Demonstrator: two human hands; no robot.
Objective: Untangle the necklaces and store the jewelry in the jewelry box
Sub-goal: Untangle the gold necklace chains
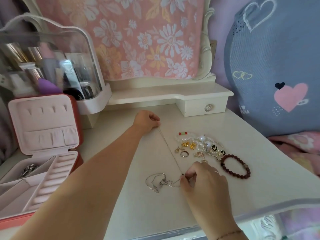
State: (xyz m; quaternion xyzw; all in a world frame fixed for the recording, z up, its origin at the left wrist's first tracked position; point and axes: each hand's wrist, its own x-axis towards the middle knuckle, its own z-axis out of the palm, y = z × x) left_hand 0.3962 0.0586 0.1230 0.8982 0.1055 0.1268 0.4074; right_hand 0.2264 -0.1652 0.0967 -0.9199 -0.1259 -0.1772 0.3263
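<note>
We hold a thin silver chain (168, 148) stretched in a straight line over the white dressing table (155, 210), between our 2 hands. The left hand (146, 121), fingers curled in, pinches the chain's far end. The right hand (202, 181) pinches the near end between thumb and forefinger, the other fingers bent. Just left of the right hand, a knot of silver chains (158, 181) lies on the tabletop and runs into the held strand.

Right of the chain sits a heap of pearl strands (199, 141), gold pieces (188, 144), a ring (184, 153) and small charms. A dark red bead bracelet (236, 166) lies at its near right edge. At the left, the pink-lined jewelry box (45, 125) stands open, lid upright, with silver pieces (28, 169) in 1 compartment of its tray.

Behind it stands a clear cosmetics case (52, 63). A floral cloth (129, 40) hangs at the far side, above a small drawer (195, 108), and a blue heart-print cushion (277, 66) fills the right.
</note>
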